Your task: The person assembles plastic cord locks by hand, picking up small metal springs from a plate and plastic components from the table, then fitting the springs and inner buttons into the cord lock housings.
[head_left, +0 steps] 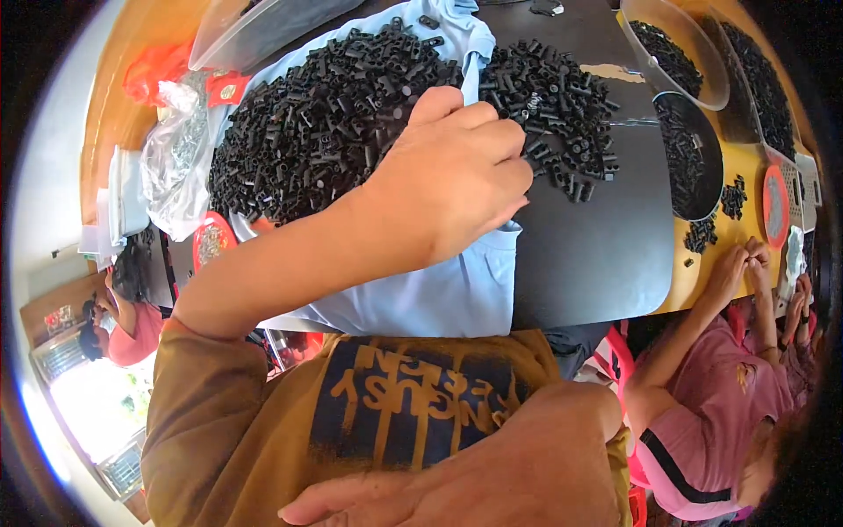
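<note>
A large heap of small black plastic tube-shaped parts [325, 114] lies on a light blue cloth [439, 294], which looks like a garment. My left hand [461, 171] reaches across from the left and is closed at the cloth's right edge, where a raised fold runs into its fingers; the fingertips are hidden. Just right of this hand, a smaller pile of the same black parts [562, 110] sits on the dark tabletop [606, 237]. Close in front of my chest, my right hand [492, 479] shows its back, with one finger stretched out and the others cut off by the lower edge.
Clear tubs [716, 75] and a black round container [689, 158] with black parts stand at right. A red dish [211, 241] with small metal pieces and a plastic bag [176, 167] lie left. A co-worker's hands [746, 259] handle something small at the yellow table [702, 277].
</note>
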Available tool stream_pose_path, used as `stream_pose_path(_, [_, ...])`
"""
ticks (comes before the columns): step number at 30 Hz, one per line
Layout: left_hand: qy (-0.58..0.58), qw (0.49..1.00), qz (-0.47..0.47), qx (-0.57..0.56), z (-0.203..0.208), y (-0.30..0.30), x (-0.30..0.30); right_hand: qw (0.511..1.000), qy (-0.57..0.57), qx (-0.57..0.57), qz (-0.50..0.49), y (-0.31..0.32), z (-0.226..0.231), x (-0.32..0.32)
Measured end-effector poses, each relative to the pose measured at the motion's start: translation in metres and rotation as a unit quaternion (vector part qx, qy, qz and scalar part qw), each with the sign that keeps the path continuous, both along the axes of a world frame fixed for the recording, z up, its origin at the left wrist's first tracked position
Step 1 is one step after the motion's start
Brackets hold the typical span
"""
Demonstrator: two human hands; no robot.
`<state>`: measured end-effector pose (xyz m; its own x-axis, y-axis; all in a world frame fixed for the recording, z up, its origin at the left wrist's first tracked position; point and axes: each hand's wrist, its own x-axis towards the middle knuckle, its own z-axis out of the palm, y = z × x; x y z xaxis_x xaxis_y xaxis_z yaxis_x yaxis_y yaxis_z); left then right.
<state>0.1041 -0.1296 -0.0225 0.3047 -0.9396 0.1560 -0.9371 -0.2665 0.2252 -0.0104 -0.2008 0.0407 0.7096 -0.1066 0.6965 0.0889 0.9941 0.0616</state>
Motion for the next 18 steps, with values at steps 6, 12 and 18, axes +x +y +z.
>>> stream_pose_path(6, [-0.044, 0.998, 0.010, 0.045, 0.002, -0.005, 0.000, 1.000, 0.013, 0.008, -0.023, -0.004, 0.005, 0.003])
stream_pose_path(12, [0.232, 0.962, 0.112, -0.095, 0.020, 0.016, -0.002, 0.951, -0.132, -0.279, -0.006, -0.022, -0.013, 0.020])
stream_pose_path(18, [0.698, 0.638, 0.232, -0.227, 0.037, 0.051, -0.030, 0.866, 0.107, -0.428, -0.235, -0.053, -0.049, -0.020])
